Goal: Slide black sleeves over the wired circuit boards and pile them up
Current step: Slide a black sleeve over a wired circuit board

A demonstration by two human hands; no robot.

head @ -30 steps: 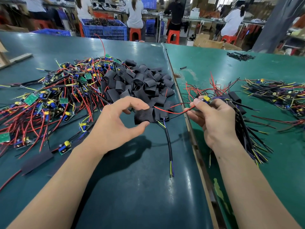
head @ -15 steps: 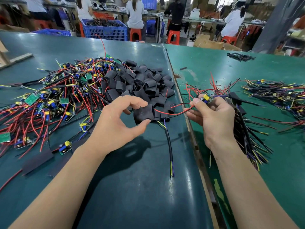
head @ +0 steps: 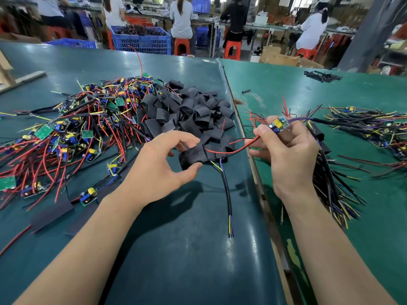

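Note:
My left hand [head: 158,168] pinches a black sleeve [head: 192,156] between thumb and forefinger, just above the table. Red wires run out of the sleeve's right end to a small circuit board [head: 279,125] with a yellow part, which my right hand [head: 288,155] pinches at its fingertips. That hand also grips a bundle of sleeved boards [head: 330,172] whose black cables hang down to the right. A black cable [head: 228,194] with yellow and blue ends hangs below the sleeve. Loose black sleeves [head: 191,113] lie heaped behind my hands. A tangle of bare wired boards [head: 72,133] covers the table's left.
Another heap of wired boards [head: 370,128] lies at the right on the green table [head: 275,89]. A seam with a gap [head: 262,190] separates the two tabletops. Blue crates [head: 143,41], red stools and seated people are beyond the far edge. A flat black sleeve [head: 51,214] lies at front left.
My right hand has lifted the board slightly up and to the right, drawing the red wires tighter. My left hand keeps its pinch on the sleeve, almost still.

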